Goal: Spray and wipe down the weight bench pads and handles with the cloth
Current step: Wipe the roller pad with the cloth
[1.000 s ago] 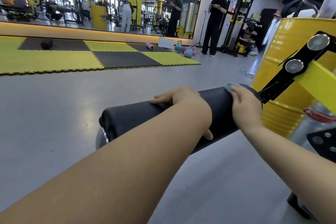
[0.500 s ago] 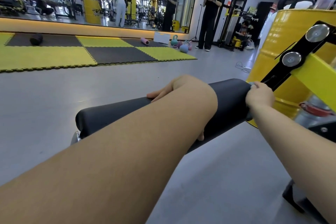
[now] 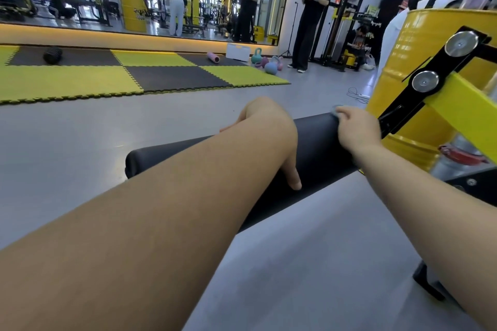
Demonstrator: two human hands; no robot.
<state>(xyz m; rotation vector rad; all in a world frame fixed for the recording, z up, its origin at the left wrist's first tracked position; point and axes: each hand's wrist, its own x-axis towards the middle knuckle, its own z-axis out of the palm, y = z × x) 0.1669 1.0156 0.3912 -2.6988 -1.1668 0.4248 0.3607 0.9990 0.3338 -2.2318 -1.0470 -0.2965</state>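
Head view: the black cylindrical foam pad [image 3: 317,148] juts out level above the grey floor [image 3: 80,142] from a black-and-yellow machine arm [image 3: 457,110]. The right grip [image 3: 355,129] curls around a small pale-blue cloth [image 3: 335,109], pressing it on the pad's right end. The left grip [image 3: 269,129] wraps the pad's middle, thumb on the near side. A yellow steel drum [image 3: 419,35] stands just behind.

Your left hand [image 3: 269,126] wraps over the pad [image 3: 317,142], thumb pointing down its near side, forearm stretched forward. Your right hand [image 3: 355,129] curls its fingers onto the cloth [image 3: 335,110].
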